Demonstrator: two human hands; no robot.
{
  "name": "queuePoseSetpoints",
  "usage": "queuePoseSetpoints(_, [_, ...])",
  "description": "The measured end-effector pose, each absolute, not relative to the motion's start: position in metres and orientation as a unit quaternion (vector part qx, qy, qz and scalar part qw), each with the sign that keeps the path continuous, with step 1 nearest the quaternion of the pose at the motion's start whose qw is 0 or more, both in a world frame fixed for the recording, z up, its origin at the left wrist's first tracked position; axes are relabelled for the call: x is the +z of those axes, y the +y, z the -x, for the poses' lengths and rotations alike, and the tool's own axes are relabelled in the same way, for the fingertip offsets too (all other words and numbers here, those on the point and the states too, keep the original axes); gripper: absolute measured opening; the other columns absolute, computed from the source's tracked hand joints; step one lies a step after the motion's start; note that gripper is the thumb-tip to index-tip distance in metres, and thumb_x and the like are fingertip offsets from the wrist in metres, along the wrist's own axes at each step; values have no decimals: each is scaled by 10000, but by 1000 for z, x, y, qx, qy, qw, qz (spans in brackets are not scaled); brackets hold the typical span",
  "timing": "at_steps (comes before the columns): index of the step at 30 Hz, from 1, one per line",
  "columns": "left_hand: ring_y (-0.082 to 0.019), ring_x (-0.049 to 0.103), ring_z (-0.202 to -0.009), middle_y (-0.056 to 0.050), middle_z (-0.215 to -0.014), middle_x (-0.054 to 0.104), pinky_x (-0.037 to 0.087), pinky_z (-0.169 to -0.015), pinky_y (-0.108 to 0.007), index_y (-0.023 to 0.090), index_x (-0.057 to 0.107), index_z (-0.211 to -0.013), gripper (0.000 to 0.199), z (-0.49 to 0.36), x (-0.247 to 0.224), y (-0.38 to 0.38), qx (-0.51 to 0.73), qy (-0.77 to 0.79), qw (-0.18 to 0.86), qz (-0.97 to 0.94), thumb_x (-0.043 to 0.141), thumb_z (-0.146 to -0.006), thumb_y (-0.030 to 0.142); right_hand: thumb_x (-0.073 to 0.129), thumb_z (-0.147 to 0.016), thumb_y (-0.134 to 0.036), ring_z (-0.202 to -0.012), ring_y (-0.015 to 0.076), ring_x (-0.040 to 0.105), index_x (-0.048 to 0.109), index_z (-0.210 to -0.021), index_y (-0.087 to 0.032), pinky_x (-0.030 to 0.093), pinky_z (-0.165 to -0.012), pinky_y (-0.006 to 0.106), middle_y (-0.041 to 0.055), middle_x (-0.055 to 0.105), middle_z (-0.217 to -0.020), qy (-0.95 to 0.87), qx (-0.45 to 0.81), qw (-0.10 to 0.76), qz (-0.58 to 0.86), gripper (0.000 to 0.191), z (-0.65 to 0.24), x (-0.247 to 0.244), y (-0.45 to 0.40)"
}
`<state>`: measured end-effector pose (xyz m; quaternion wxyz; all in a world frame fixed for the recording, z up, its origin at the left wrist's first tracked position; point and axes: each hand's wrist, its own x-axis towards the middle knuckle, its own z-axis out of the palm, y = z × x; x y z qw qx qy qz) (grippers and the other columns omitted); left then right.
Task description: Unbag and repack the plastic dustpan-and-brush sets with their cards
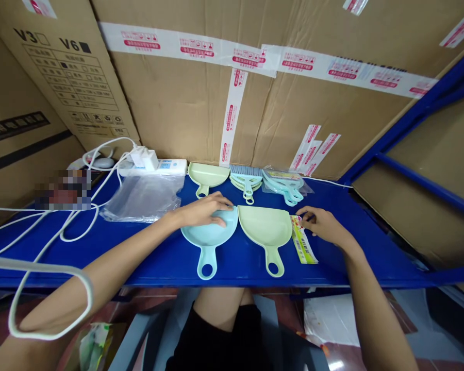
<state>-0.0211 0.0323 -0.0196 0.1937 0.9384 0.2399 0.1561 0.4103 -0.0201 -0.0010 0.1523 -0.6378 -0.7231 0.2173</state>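
A light blue dustpan (206, 237) lies on the table with its handle toward me. My left hand (206, 210) is over its far edge, thumb inside the pan and fingers along the rim. Right beside it is a pale green dustpan (266, 229), turned the same way. Along that pan's right side lies a narrow printed card (303, 245) in yellow, green and white. The curled fingers of my right hand (325, 224) are at the card's far end; the exact contact is partly hidden.
Behind are another green dustpan (208, 175), a brush (247, 178) on stacked pans, and bagged blue pieces (288, 186). To the left are clear plastic bags (145, 198), a power strip (172, 167) and looping white cables (67, 221). Cardboard walls (178, 103) enclose the blue table (154, 263).
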Motion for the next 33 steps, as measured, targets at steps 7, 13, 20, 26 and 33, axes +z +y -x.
queuePoseSetpoints(7, [-308, 535, -1304, -116, -1463, 654, 416, -1121, -428, 209, 701, -1367, 468, 21, -17, 31, 148, 238, 176, -944, 780, -936, 372, 669, -752, -237, -693, 180, 710, 720, -909, -185, 508, -536, 241, 72, 775, -898, -701, 235, 144, 658, 173, -402, 1, -14])
queuePoseSetpoints(13, [-306, 541, -1301, -115, -1458, 658, 426, -1115, -418, 195, 702, -1362, 468, 19, -15, 29, 143, 244, 162, -946, 792, -926, 338, 649, -732, -215, -762, 194, 732, 736, -867, -195, 522, -680, 263, 42, 783, -801, -717, 233, 153, 639, 162, -414, 1, -13])
queuePoseSetpoints(20, [-304, 564, -1272, -116, -1438, 676, 445, -1099, -428, 206, 713, -1357, 478, 20, -17, 29, 158, 239, 162, -944, 813, -908, 338, 667, -681, -232, -704, 182, 687, 742, -838, -182, 488, -655, 262, 35, 760, -745, -723, 248, 150, 628, 181, -427, 11, -3])
queuePoseSetpoints(26, [-302, 554, -1277, -115, -1441, 671, 434, -1107, -424, 200, 707, -1357, 466, 19, -16, 29, 151, 237, 157, -947, 800, -921, 333, 656, -662, -204, -708, 186, 695, 744, -818, -181, 484, -634, 255, 36, 764, -747, -731, 246, 90, 631, 180, -427, 17, 6])
queuePoseSetpoints(33, [-298, 560, -1271, -102, -1441, 675, 442, -1079, -415, 229, 711, -1362, 469, 20, -20, 30, 166, 237, 164, -943, 807, -914, 331, 677, -819, -259, -843, 220, 744, 763, -988, -228, 477, -654, 271, 52, 808, -905, -691, 63, 64, 717, 192, -394, 46, -17])
